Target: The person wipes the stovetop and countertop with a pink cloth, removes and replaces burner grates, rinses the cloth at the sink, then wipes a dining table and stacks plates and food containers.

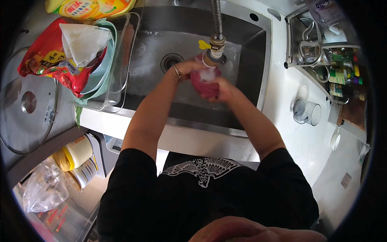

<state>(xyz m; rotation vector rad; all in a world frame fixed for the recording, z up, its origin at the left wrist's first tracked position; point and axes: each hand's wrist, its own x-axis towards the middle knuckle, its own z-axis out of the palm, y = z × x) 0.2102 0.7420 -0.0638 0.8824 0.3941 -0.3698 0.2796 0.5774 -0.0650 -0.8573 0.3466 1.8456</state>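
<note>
Under the faucet head point(214, 54), both hands hold a wet dark-pink cloth point(201, 83), with water running onto it. My left hand point(192, 68), with a bracelet at its wrist, grips the cloth's upper left part. My right hand point(224, 89) has its fingers closed round the lower right part. Both are over the basin of a stainless steel sink point(145, 81), to the right of the round drain point(171, 61). A yellow lever sticks out from the faucet's left side. Some fingertips are hidden by the cloth and the faucet.
At the sink's left rim stand a clear plastic container point(116, 90) and a green basin point(113, 57), with a red food bag point(45, 57) on them. A glass pot lid point(28, 103) lies farther left. On the right are a glass mug point(310, 112) and a rack point(288, 45) with bottles.
</note>
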